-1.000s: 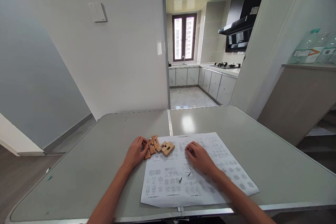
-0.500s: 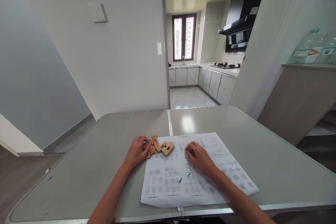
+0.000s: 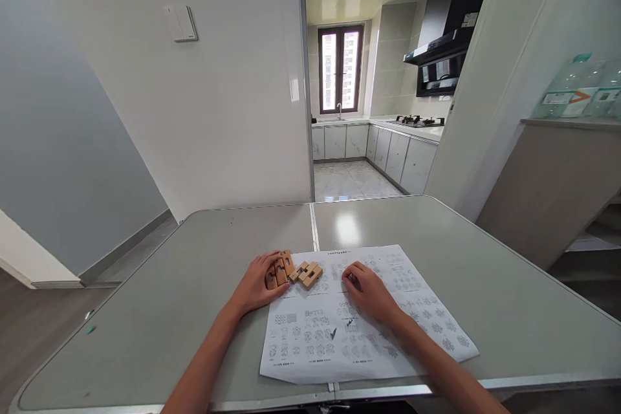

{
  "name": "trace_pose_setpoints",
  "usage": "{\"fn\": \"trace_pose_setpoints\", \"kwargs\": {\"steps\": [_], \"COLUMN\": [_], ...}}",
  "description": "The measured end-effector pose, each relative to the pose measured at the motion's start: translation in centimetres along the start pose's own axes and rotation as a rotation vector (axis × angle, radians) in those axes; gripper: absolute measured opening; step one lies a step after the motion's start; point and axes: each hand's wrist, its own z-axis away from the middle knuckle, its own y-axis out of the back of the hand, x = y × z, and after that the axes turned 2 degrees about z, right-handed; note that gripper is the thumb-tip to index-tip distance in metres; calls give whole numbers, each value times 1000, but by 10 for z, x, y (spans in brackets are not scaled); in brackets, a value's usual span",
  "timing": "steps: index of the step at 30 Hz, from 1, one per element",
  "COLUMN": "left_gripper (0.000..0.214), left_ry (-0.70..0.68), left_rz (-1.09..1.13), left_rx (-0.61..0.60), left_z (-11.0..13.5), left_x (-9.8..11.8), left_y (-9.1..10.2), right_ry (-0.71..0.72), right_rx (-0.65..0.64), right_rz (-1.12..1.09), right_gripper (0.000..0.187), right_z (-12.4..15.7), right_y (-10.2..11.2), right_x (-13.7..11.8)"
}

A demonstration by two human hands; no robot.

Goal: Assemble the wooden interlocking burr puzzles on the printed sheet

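The left hand (image 3: pixel 255 284) lies at the upper left corner of the printed sheet (image 3: pixel 339 343). Its fingers and thumb are closed round a few wooden blocks (image 3: pixel 279 268), which sit half on the sheet's edge and half on the grey worktop (image 3: pixel 169 310). How firmly they are pinched I cannot tell, since the fingers hide the near sides. Just to the right of that bunch, on the top strip of the sheet, lie the other blocks (image 3: pixel 307 273), notched and pushed together, with no hand on them.

The right hand (image 3: pixel 371 292) rests palm down near the middle of the sheet, well apart from the left. Its fingers are loosely bent with the tips on the paper, and it holds nothing. The sheet is covered in rows of small diagrams, with two pen ticks below the right hand.

I judge the step in hand to be gathering the blocks at the sheet's corner while the right hand pins the paper. A next move with these blocks would call for a sure grip on one piece alone, lifted clear of its neighbours. The notch would also have to be turned where it can be seen against a diagram.
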Motion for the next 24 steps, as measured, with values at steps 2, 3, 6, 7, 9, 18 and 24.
{"fn": "trace_pose_setpoints", "kwargs": {"steps": [2,3,6,7,9,18,24], "left_gripper": [66,67,70,71,72,67,67], "left_ry": [12,24,74,87,101,191,246], "left_rz": [2,2,-2,-4,-9,-46,-76], "left_rx": [-10,-13,-19,-20,-13,52,75], "left_z": [0,-1,-2,-3,-5,-19,-20], "left_x": [-1,-2,-6,-8,-10,5,9], "left_y": [-1,-3,-6,-8,-10,-27,-32], "right_ry": [4,7,8,8,5,5,9], "right_rx": [7,11,13,13,11,9,3], "right_rz": [2,4,5,4,0,14,24], "right_gripper": [20,20,21,20,20,21,20], "right_z": [0,0,0,0,0,-1,-2], "right_y": [0,0,0,0,0,-1,-1], "right_x": [0,0,0,0,0,0,-1]}}
